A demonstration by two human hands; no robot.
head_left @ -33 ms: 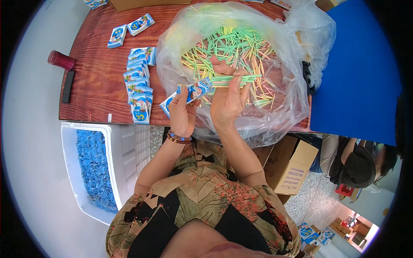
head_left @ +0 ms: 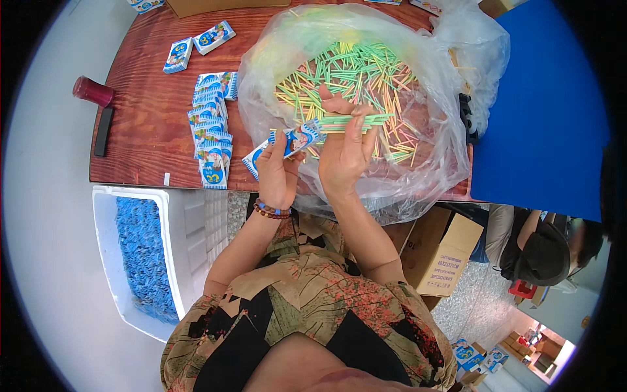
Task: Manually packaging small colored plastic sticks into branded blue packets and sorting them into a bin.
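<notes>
green sticks (head_left: 356, 121) pinched in your right hand (head_left: 346, 153), left hand (head_left: 279, 171) clamping a packet (head_left: 295, 139); finished packets (head_left: 210, 134) lie left, many sticks remain beyond.

A white crate (head_left: 189, 215) of blue packets (head_left: 140, 255) sits beside a cardboard box (head_left: 441, 258).

This looks like a small packing workshop. A wooden table (head_left: 150, 124) carries a row of blue printed packets (head_left: 210, 130) along its near edge and a big clear bag of coloured sticks (head_left: 366, 78). A white crate (head_left: 189, 215) and cardboard boxes (head_left: 444, 255) stand on the floor.
</notes>
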